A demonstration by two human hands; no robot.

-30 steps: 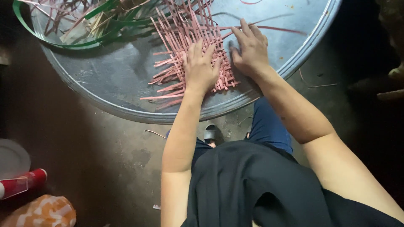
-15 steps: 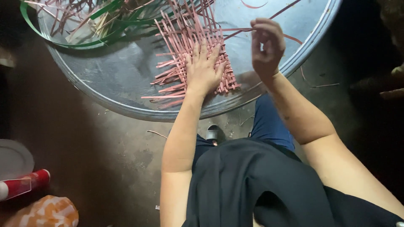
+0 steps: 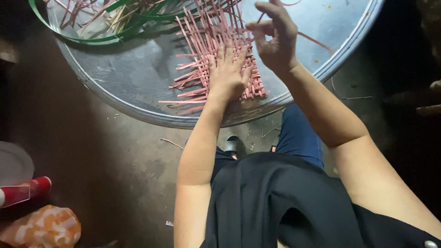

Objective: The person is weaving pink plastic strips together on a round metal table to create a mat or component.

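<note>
Grey metal tray (image 3: 138, 92) on dark concrete floor (image 3: 105, 170), woven pink strips (image 3: 206, 50).

the tray (image 3: 138, 87) is dull grey metal, smooth with a faint sheen. the pink strips (image 3: 202, 50) look matt and fibrous. the green band (image 3: 82, 39) is glossy plastic. the floor (image 3: 92, 160) is rough concrete.

— What surrounds the work area?
— A dark, dusty concrete floor (image 3: 105, 160) in dim light, with stray slivers scattered on it.
— Anything else on it?
— At the near left, an orange patterned bag (image 3: 41, 227), a red cylinder (image 3: 32, 189) and a pale round lid (image 3: 13, 161). The right side falls into deep shadow.
</note>
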